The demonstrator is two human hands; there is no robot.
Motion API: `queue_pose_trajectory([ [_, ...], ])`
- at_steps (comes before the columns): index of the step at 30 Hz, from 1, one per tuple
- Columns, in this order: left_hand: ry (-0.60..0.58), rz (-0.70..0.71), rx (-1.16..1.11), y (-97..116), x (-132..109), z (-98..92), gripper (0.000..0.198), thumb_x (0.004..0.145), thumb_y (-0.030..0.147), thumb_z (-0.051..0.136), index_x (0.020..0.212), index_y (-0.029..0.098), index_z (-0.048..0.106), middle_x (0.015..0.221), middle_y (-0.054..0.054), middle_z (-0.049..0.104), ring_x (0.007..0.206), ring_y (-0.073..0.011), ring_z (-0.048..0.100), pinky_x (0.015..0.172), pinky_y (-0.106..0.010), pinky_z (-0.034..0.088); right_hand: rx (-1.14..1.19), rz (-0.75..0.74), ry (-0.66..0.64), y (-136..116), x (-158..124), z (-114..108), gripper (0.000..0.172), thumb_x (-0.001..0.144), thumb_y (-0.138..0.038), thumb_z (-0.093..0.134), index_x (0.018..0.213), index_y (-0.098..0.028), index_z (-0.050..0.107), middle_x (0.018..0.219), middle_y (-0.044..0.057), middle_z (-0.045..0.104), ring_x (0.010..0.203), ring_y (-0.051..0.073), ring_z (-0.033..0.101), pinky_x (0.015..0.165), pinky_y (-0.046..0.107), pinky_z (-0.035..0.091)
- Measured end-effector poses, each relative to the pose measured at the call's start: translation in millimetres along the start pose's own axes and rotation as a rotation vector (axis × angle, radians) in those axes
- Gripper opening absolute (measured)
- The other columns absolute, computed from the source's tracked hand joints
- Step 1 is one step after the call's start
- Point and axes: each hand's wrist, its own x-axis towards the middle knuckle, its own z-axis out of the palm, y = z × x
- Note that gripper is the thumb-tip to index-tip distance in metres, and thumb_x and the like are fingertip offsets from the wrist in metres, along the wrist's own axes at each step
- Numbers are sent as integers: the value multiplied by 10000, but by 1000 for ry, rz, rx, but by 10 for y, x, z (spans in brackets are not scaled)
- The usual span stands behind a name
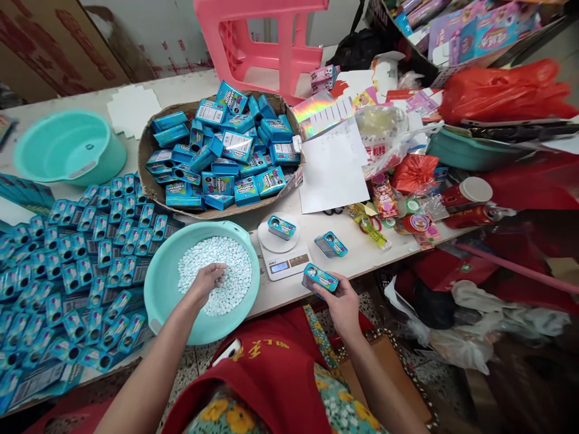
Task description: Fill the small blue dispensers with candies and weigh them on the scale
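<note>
My left hand (207, 282) reaches into a teal basin (163, 283) and its fingers are pinched together in a heap of small white candies (226, 265). My right hand (340, 299) grips a small blue tin box (319, 279) at the table's front edge. Another blue tin box (281, 227) rests on the white digital scale (283, 250) between the hands. A third tin box (330, 244) lies on the table just right of the scale.
A round cardboard tray (149, 181) heaped with blue boxes sits behind the basin. Rows of open blue boxes (85, 259) cover the left of the table. An empty teal basin (67, 147), a pink stool (271, 45), white paper (332, 166) and cluttered packaging (407, 175) stand around.
</note>
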Motion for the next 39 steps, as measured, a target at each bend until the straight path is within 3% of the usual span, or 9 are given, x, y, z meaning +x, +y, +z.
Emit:
queue_pose_trajectory([
  [10,-175,250,279,539,39,317,312,635,396,669,801,141,599,653,-5,566,569,-129,513,544,-252,380,-29,-18,-12,-77,-37,43,482,610,-369,801,1003,-177,598,935,47,677,855,198,617,841,375,493],
  [13,-136,300,486,405,101,337,236,705,378,598,797,161,607,690,-22,566,625,-163,531,585,-274,397,-25,-16,-9,-78,-32,40,482,611,-372,798,999,-172,594,924,50,675,849,201,617,834,383,497],
  [18,-42,509,933,-160,141,379,125,692,251,617,801,189,616,896,-77,600,872,-245,549,783,-346,414,-37,-27,-21,-73,-28,51,468,619,-366,794,994,-169,595,927,50,668,847,198,610,843,391,489],
  [21,-132,494,886,-364,82,347,31,722,211,579,710,202,605,814,-59,609,830,-225,548,785,-342,414,-30,-22,-28,-88,-39,77,470,613,-367,798,988,-169,596,933,50,669,855,198,610,842,381,490],
  [23,-149,358,669,-361,39,273,65,703,244,611,665,194,596,731,-46,600,735,-200,547,703,-317,426,-30,-17,-36,-99,-47,100,467,614,-366,799,987,-173,597,930,44,671,858,195,610,840,370,488],
  [26,-131,124,206,-157,-13,166,214,657,349,681,741,165,614,712,-41,599,627,-156,542,590,-273,412,-42,-2,-55,-109,-51,132,459,631,-364,792,1003,-180,596,920,36,677,854,193,613,829,359,486],
  [29,-177,119,104,254,-48,238,290,657,381,697,801,143,617,732,-47,610,620,-139,549,585,-257,413,-16,15,-73,-114,-40,150,465,630,-359,794,1008,-181,591,929,38,680,854,195,616,827,360,489],
  [35,-245,709,790,1177,92,1035,139,779,221,527,821,179,653,800,-50,627,736,-180,560,671,-283,417,22,23,-67,-128,24,104,468,620,-360,802,997,-173,597,957,54,684,865,210,627,844,381,497],
  [39,-203,926,1122,1332,318,1435,237,739,77,470,834,174,664,887,-89,613,868,-220,548,745,-309,401,10,26,-45,-121,77,62,463,619,-363,802,993,-178,601,961,53,683,866,211,629,843,383,502],
])
